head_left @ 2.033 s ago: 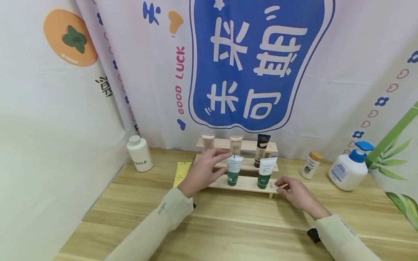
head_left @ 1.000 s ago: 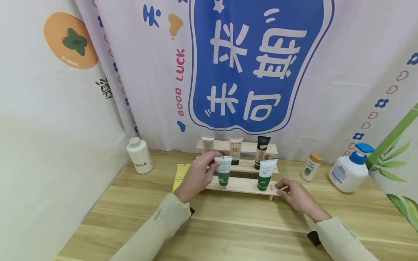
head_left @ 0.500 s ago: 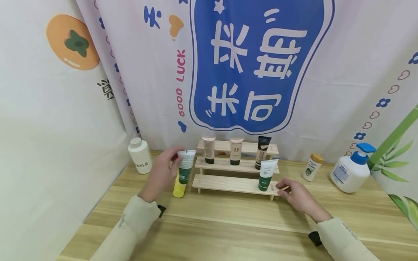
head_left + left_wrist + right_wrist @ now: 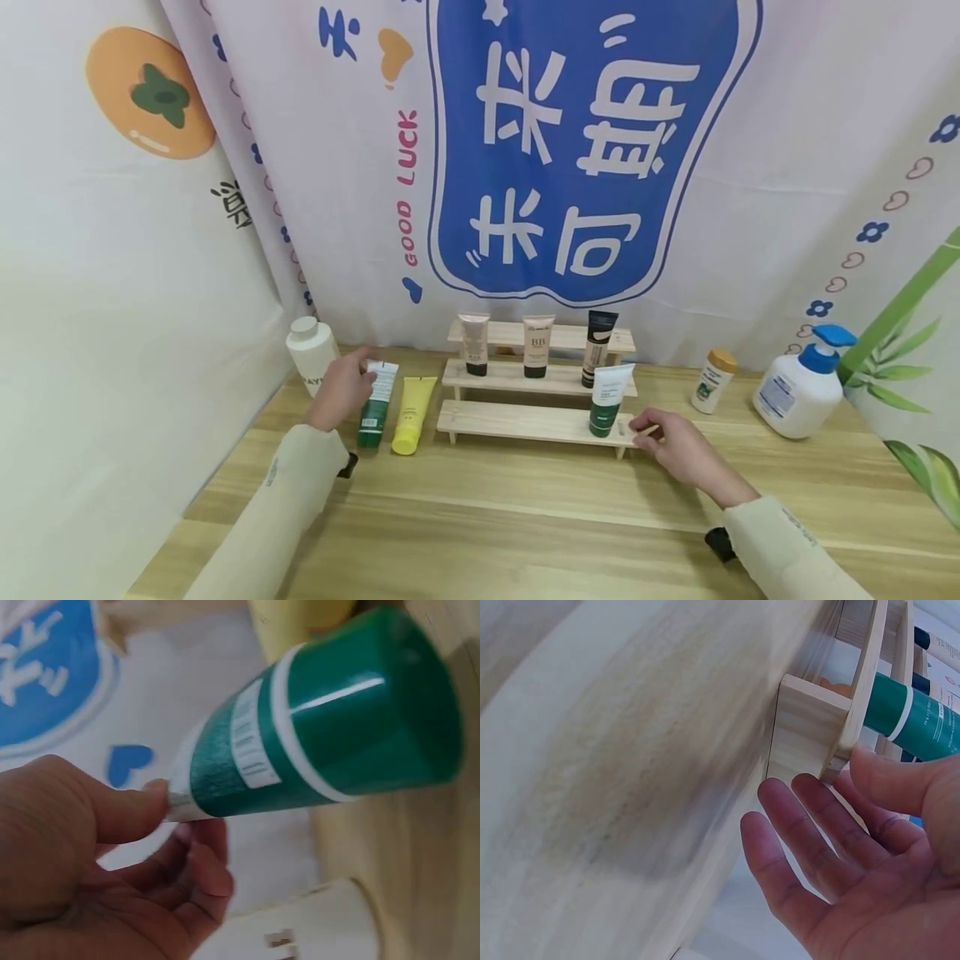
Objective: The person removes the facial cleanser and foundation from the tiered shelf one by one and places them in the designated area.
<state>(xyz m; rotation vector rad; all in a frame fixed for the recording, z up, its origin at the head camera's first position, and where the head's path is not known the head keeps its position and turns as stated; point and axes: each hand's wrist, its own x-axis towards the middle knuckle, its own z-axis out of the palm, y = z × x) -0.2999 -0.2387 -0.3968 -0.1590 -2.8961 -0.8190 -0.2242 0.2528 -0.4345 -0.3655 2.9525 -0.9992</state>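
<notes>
My left hand [image 4: 345, 386] pinches the white upper end of a green-and-white squeeze tube [image 4: 377, 406] between thumb and fingers, green cap downward. In the left wrist view the green cap [image 4: 375, 705] faces the camera; whether it touches the table I cannot tell. Just right of it a yellow tube [image 4: 414, 414] lies on the table. My right hand [image 4: 678, 446] holds the right end of the lowest tier of a wooden three-tier rack [image 4: 517, 419], thumb above and fingers below. A second green-and-white tube [image 4: 611, 400] stands on that tier near the hand.
Two pinkish BB cream tubes, one left [image 4: 476, 344] and one centre [image 4: 537, 346], and a black tube [image 4: 598, 350] stand on the middle tier. A white bottle [image 4: 312, 354] is behind my left hand. An orange-capped bottle [image 4: 713, 382] and a pump bottle [image 4: 798, 392] stand right.
My left hand has lifted the green-and-white tube off the lowest tier and carried it left, past the yellow tube, to beside the white bottle. My right hand has stayed at the rack's end.
</notes>
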